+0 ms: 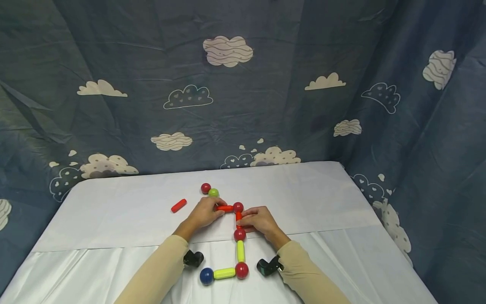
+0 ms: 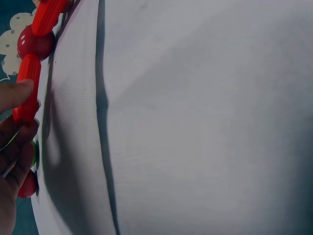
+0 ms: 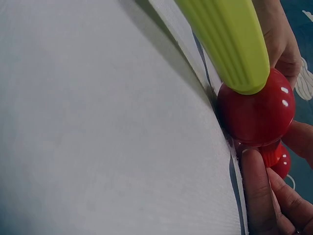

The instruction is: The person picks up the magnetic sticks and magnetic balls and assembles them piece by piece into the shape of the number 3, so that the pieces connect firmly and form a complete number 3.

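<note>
My left hand (image 1: pixel 205 212) pinches a red ribbed rod (image 1: pixel 225 208) between thumb and fingers; its far end meets a red ball (image 1: pixel 238 207). From that ball a second red rod (image 1: pixel 238 217) runs toward me to another red ball (image 1: pixel 239 234), and my right hand (image 1: pixel 260 221) grips this rod from the right side. In the right wrist view a yellow-green rod (image 3: pixel 230 44) joins the nearer red ball (image 3: pixel 257 110). The chain goes on through this rod to a red ball (image 1: pixel 241 270), then turns left along a yellow-green rod (image 1: pixel 224 273) to a blue ball (image 1: pixel 206 276).
Beyond my left hand lie a loose red ball (image 1: pixel 206 188) and a green ball (image 1: pixel 214 192), side by side. A loose red rod (image 1: pixel 179 205) is to the left. Everything rests on a white-covered table (image 1: pixel 322 198), with a dark cloud-patterned curtain (image 1: pixel 262 101) behind.
</note>
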Motion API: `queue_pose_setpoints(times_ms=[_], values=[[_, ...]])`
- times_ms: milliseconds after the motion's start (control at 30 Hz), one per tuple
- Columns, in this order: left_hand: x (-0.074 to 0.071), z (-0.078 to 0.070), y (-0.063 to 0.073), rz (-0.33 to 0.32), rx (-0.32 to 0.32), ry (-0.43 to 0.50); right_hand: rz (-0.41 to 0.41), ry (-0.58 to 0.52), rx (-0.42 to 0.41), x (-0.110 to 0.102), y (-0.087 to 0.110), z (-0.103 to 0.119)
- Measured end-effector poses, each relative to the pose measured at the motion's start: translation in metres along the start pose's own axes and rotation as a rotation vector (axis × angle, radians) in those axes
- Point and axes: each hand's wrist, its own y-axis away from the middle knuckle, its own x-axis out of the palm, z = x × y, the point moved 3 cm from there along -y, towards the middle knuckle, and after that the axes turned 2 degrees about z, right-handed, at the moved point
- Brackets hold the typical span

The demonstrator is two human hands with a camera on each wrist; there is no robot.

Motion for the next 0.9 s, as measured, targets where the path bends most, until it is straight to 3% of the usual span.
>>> queue_pose_setpoints(times_ms=[200, 400, 700, 800, 900], values=[[-0.001, 0.001, 0.002, -0.019, -0.011, 0.016, -0.009, 0.025, 0.0, 0.0, -0.002, 0.0], [-0.006, 0.007, 0.006, -0.04, -0.066, 0.06, -0.005, 0.026, -0.001, 0.0, -0.001, 0.0], [-0.032, 0.019, 0.008, -0.222, -0.022, 0.212, -0.016, 0.03, -0.007, -0.001, 0.0, 0.002], [-0.037, 0.023, 0.006, -0.21, -0.042, 0.288, -0.014, 0.024, -0.006, -0.001, 0.001, 0.002], [-0.038, 0.026, 0.003, -0.15, -0.05, 0.33, -0.011, 0.02, -0.01, 0.0, 0.002, 0.001]])
